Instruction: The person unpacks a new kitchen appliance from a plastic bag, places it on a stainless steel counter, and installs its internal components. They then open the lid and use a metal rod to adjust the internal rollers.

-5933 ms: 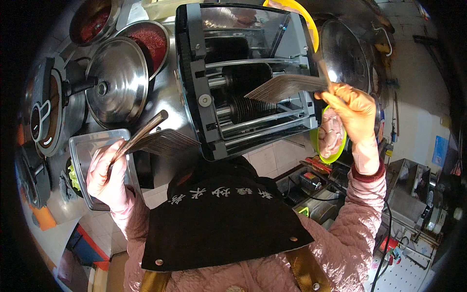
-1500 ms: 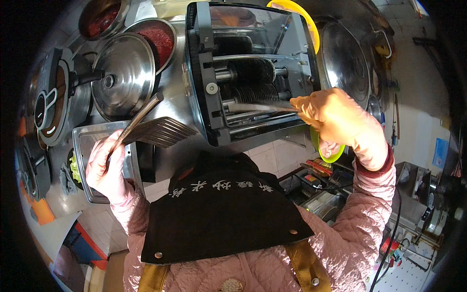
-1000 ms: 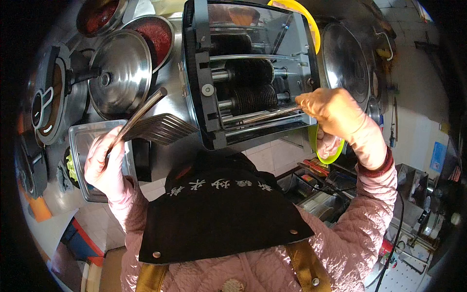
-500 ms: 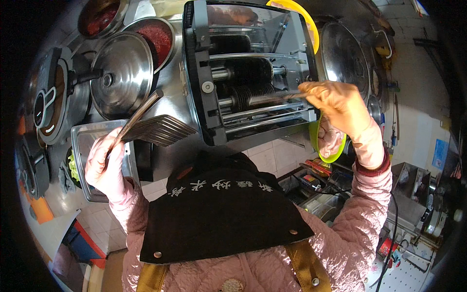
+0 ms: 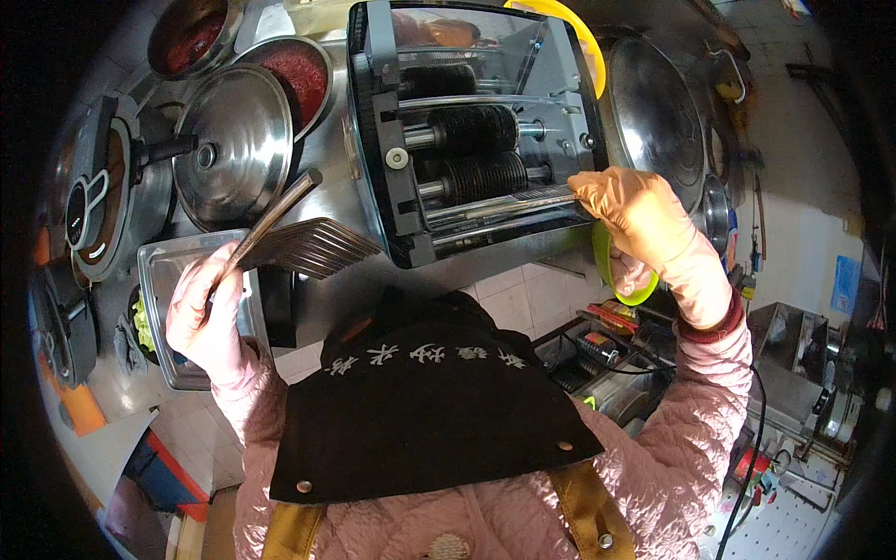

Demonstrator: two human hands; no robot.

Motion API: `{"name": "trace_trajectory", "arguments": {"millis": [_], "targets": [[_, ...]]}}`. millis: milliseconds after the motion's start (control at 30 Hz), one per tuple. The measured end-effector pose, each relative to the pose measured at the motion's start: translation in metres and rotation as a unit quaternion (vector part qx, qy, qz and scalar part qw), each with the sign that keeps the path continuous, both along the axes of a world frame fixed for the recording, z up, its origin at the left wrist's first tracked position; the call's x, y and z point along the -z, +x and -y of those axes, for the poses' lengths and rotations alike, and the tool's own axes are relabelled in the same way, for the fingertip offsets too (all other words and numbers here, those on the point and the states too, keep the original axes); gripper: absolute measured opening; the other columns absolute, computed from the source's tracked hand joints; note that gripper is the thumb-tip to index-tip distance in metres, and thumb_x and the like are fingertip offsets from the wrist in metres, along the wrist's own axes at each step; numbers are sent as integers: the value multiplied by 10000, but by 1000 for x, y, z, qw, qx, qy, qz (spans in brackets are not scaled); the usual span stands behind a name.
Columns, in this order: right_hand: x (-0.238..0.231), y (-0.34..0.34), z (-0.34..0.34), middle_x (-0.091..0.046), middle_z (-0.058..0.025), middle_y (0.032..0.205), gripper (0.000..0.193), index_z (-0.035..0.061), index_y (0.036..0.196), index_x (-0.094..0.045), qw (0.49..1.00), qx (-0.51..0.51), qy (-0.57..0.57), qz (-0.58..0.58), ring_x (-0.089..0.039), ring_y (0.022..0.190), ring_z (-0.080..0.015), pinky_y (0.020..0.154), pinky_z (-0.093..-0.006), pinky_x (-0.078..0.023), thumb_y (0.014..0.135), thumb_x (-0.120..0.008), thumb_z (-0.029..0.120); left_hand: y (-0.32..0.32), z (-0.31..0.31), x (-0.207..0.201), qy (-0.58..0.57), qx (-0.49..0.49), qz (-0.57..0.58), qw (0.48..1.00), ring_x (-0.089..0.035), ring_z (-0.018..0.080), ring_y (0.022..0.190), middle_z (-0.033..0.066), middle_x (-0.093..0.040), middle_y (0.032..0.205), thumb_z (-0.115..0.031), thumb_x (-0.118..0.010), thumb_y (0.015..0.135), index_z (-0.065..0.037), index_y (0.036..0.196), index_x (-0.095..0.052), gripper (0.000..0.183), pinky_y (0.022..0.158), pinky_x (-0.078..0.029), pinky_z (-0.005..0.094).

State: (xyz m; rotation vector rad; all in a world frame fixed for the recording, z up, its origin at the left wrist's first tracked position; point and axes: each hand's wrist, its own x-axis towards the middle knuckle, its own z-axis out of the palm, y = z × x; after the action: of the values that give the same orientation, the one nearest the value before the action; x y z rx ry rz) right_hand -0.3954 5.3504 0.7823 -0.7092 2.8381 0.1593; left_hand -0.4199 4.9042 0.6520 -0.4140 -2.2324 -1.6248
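My left hand (image 5: 205, 308), in a thin pale glove, is closed round the rod of a metal comb (image 5: 313, 250) with several long, slightly curved tines. It is held above a clear plastic tray (image 5: 177, 364). My gloved right hand (image 5: 644, 217) is closed on the end of a thin metal tool (image 5: 543, 198), whose far end reaches over the front of a meat slicing machine (image 5: 399, 210). Whether this tool is a second comb I cannot tell. Behind it lie the slicer's ridged blade rollers (image 5: 485, 175). Under my right hand, partly hidden, is a green bowl (image 5: 644, 297) of pale raw meat.
A lidded steel pot (image 5: 233, 140) and bowls of red minced food (image 5: 297, 84) stand left of the slicer. A yellow bowl (image 5: 590, 47) and a large round steel lid (image 5: 658, 112) are on its right. A black cable (image 5: 761, 420) hangs at the right.
My right hand has come slightly down and toward me, and the thin tool sits lower, near the slicer's front bars. The green bowl is more covered. My left hand has barely moved.
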Motion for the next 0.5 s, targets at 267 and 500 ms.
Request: {"name": "trace_trajectory", "arguments": {"millis": [267, 500], "targets": [[-9, 0, -1, -737, -102, 997, 208, 46, 997, -665, 959, 43, -248, -130, -718, 806, -241, 686, -313, -563, 814, -744, -13, -2, 1, 2, 33, -1, 2, 999, -691, 245, 888, 185, -731, 967, 113, -725, 752, 54, 996, -718, 252, 828, -533, 333], [12, 1, 5, -738, -76, 1005, 246, 60, 1073, -690, 956, 78, -226, -169, -719, 846, -226, 735, -299, -564, 838, -710, -13, -5, -3, 0, 23, 6, -4, 1000, -688, 235, 869, 183, -732, 966, 113, -723, 752, 58, 988, -718, 242, 810, -534, 324]]}}
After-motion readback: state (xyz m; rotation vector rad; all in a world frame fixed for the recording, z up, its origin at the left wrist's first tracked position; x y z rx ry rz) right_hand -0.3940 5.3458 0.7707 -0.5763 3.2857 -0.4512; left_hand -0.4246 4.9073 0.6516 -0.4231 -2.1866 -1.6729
